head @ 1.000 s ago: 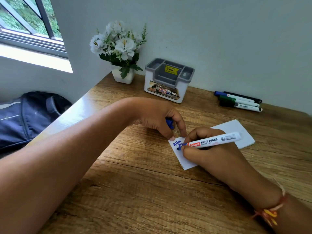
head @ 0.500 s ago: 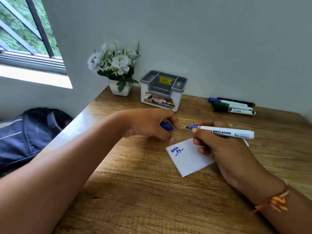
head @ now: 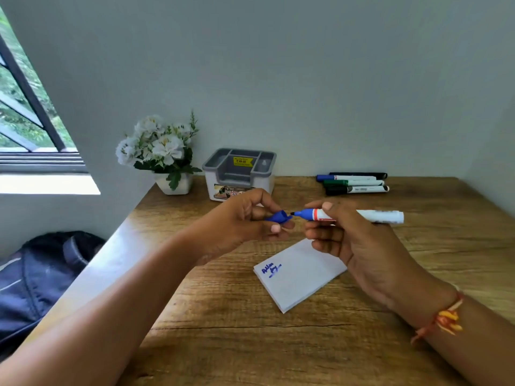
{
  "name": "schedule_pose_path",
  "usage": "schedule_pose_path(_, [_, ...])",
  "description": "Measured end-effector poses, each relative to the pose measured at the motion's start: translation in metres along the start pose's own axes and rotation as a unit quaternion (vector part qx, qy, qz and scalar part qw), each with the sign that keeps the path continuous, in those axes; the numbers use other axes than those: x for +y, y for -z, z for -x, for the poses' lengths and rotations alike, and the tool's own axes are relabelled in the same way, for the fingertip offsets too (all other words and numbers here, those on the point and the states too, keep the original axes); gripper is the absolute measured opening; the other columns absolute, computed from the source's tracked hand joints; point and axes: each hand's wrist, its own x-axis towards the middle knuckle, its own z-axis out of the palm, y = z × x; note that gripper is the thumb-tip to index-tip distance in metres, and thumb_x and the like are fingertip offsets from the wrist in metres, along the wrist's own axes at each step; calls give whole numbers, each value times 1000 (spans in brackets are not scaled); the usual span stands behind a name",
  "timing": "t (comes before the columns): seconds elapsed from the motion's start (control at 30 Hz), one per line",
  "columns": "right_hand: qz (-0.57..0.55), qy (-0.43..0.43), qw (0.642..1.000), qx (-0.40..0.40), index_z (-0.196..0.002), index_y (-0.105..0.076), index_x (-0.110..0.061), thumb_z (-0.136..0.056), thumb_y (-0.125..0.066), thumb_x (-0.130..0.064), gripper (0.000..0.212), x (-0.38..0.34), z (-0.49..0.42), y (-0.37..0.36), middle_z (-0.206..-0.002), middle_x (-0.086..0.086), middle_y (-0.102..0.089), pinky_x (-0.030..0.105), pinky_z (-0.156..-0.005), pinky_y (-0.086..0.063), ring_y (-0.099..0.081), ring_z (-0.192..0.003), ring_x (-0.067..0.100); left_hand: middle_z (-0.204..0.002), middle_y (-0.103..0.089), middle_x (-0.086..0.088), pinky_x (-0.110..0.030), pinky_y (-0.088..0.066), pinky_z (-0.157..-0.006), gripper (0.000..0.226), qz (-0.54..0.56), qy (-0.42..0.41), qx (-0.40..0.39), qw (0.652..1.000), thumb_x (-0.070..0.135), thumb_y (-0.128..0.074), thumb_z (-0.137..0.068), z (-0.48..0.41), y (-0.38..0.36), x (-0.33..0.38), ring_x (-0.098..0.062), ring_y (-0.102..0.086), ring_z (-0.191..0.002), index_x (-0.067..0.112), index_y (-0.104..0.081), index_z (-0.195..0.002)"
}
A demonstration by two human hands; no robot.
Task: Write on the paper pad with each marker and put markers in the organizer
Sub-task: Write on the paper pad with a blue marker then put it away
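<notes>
My right hand (head: pixel 359 246) grips a white board marker with a blue tip (head: pixel 362 215), held level above the desk and pointing left. My left hand (head: pixel 245 221) pinches its blue cap (head: pixel 278 217), whose open end almost meets the marker's tip. Below both hands the white paper pad (head: pixel 298 277) lies on the wooden desk, with blue writing near its left corner. The grey-and-white organizer (head: pixel 239 174) stands at the back against the wall. Several capped markers (head: pixel 352 183) lie side by side at the back right.
A white pot of white flowers (head: pixel 161 154) stands left of the organizer in the corner. A dark backpack (head: pixel 36 277) rests below the desk's left edge (head: pixel 117 254), under a window. Walls close the back and right sides.
My right hand lifted the marker off the pad and turned it level. My left hand rose from the pad with the cap, bringing it up to the marker's tip.
</notes>
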Motion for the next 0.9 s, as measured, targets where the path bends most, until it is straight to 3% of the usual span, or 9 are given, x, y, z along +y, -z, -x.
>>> schedule_pose_path(0.37, [43, 13, 998, -34, -97, -77, -14, -101, -55, -19, 23, 3, -1, 1, -82, 10, -78, 27, -67, -62, -74, -74, 16, -106, -77, -13, -31, -59, -89, 23, -36, -1, 12, 999, -6, -65, -88, 3, -4, 3, -22, -74, -102, 6, -61, -108])
schedule_pose_path(0.53, [66, 22, 997, -32, -97, -69, -10, -95, -66, -17, 8, 6, -2, 1, -84, 13, -79, 31, -69, -61, -76, -75, 20, -105, -77, -14, -26, -58, -84, 25, -50, -9, 23, 998, -5, -68, -88, 3, -6, 3, -19, -74, -94, 1, -66, -112])
schedule_pose_path(0.7, [102, 61, 992, -32, -97, -71, -4, -91, -71, -21, 18, 7, -3, 5, -84, 13, -79, 26, -65, -60, -75, -72, 16, -95, -78, -7, -22, -58, -76, 20, -62, -21, 33, 997, -2, -65, -91, 2, -9, 4, -13, -73, -84, 2, -70, -110])
schedule_pose_path(0.9, [131, 95, 985, -59, -93, -71, -6, -91, -70, -16, 10, 6, -7, 5, -78, 8, -79, 23, -66, -62, -74, -70, 12, -98, -75, -20, -24, -57, -74, 18, -51, -27, 42, 997, 4, -63, -93, 1, -8, 1, -16, -70, -80, 2, -70, -110])
